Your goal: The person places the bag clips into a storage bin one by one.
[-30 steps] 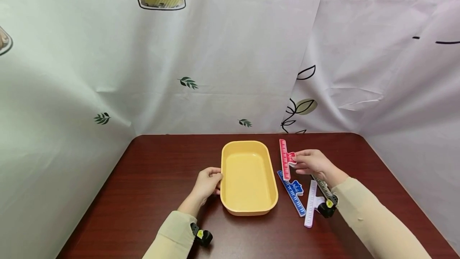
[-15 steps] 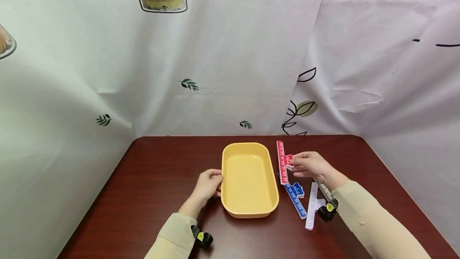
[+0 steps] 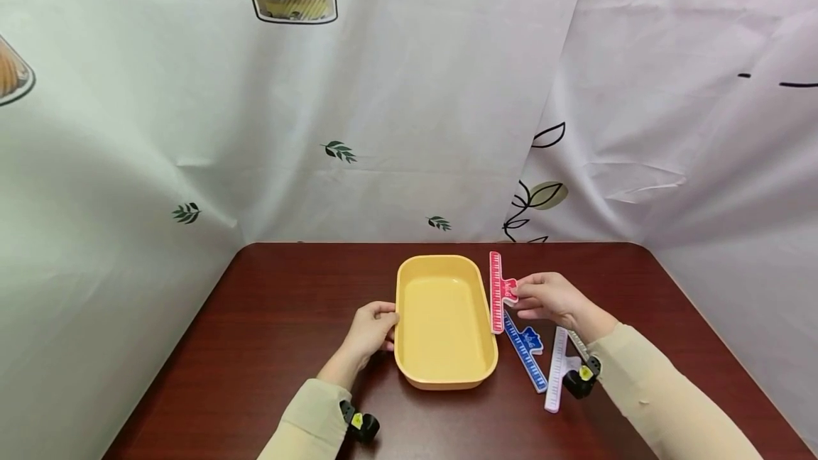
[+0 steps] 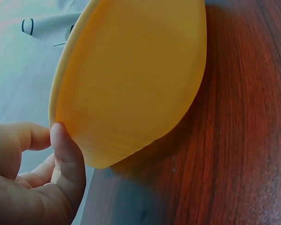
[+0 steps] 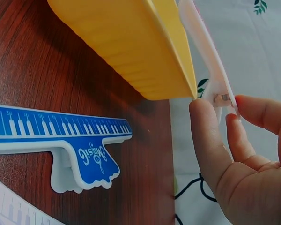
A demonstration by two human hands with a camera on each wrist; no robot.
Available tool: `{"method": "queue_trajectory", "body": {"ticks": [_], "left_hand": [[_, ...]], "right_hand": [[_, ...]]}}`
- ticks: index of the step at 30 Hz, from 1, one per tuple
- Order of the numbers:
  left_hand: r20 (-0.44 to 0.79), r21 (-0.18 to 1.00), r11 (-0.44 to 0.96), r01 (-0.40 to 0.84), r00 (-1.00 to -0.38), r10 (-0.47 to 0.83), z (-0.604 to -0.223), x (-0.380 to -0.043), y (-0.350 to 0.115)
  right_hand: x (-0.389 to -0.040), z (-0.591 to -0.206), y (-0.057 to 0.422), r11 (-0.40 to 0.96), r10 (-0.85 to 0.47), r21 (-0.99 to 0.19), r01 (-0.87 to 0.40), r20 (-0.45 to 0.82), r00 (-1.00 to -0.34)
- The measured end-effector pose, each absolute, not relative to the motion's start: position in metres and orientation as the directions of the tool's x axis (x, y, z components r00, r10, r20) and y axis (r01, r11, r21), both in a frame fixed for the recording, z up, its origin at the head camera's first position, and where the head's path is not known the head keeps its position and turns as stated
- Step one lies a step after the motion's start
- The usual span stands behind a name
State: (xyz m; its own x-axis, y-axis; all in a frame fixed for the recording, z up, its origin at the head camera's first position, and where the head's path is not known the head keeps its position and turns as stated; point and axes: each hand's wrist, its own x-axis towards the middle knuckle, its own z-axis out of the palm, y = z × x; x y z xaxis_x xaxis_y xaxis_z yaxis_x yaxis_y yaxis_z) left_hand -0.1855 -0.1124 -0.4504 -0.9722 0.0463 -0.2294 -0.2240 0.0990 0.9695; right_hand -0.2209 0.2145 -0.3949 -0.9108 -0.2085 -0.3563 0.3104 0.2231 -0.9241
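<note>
Hands are well apart, with the tray in between. The red clip (image 3: 496,293) is pinched by its handle between the thumb and fingers of the right hand (image 3: 551,298), held up off the table (image 3: 307,289) right by the tray's right rim. Its long strip is pointed nearly straight away from the person, printed side up, with the handle sticking out to the right. The near end is overlapped with the rim in the head view, but whether they're touching can't be told. In the right wrist view mostly its whitish side is seen, and one end is cut off by the top edge. The handle's tip is covered by fingers.

The left rim of the yellow tray (image 3: 444,325) is gripped by the fingers of the left hand (image 3: 369,332); its long axis is lined up about the same way as the clip's. In the left wrist view its top is cropped.

On the table to the right, the blue clip (image 3: 525,352) is laid on a slant, near end further right. Beside it is the white clip (image 3: 557,369), its handle partly blocked by the wrist camera (image 3: 578,380). A fourth clip (image 3: 578,344) is mostly hidden by the right wrist, so not much can be made out
</note>
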Motion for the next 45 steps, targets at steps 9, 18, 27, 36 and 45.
{"method": "queue_trajectory", "body": {"ticks": [9,18,27,36,45], "left_hand": [[-0.228,0.969,0.103,-0.223,-0.973,0.043,-0.452,-0.186,-0.113],[-0.227,0.970,0.102,-0.222,-0.973,0.045,-0.452,-0.187,-0.113],[-0.223,0.971,0.101,-0.217,-0.974,0.050,-0.453,-0.187,-0.113],[-0.227,0.970,0.104,-0.220,-0.972,0.057,-0.451,-0.187,-0.114],[-0.222,0.971,0.101,-0.215,-0.973,0.058,-0.451,-0.188,-0.112]], "right_hand": [[-0.219,-0.393,0.210,0.238,-0.207,-0.920,0.311,-0.361,-0.909],[-0.216,-0.392,0.205,0.218,-0.231,-0.923,0.317,-0.364,-0.902],[-0.213,-0.390,0.200,0.213,-0.248,-0.928,0.305,-0.353,-0.902],[-0.211,-0.389,0.192,0.249,-0.254,-0.927,0.280,-0.341,-0.905],[-0.211,-0.391,0.185,0.247,-0.272,-0.929,0.277,-0.341,-0.900]]}}
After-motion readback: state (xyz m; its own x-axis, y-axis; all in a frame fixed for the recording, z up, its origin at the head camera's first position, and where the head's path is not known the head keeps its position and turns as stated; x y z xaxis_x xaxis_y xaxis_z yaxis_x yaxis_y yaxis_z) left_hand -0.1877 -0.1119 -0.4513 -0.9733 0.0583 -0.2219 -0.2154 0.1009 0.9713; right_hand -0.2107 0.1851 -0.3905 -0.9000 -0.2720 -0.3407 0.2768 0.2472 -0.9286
